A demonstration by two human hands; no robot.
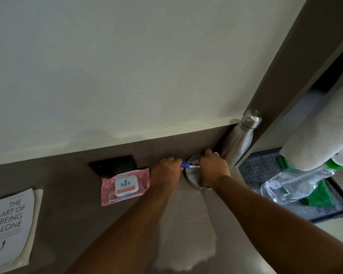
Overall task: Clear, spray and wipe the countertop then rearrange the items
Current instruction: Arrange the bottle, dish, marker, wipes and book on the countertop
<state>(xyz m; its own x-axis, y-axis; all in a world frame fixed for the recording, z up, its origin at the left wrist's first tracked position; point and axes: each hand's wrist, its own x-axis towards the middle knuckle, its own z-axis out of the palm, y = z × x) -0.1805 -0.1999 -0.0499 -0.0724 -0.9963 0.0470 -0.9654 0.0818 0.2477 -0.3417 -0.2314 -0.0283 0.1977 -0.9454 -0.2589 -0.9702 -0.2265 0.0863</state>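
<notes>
Both my hands reach to the back right corner of the grey countertop (67,194). My left hand (166,171) grips the blue end of a marker pen (189,165) that lies across the top of a round steel cup (192,177). My right hand (213,167) closes around the cup's right side and covers the pen's other end. A tall steel bottle (239,140) stands in the corner just behind my right hand. A pink pack of wet wipes (125,185) lies to the left of my left hand.
A white book (10,226) lies at the counter's left edge. A black socket plate (113,165) sits on the back panel behind the wipes. Right of the counter, a clear spray bottle (297,183), a green cloth (319,196) and a pale towel (317,135) rest over a dark mat.
</notes>
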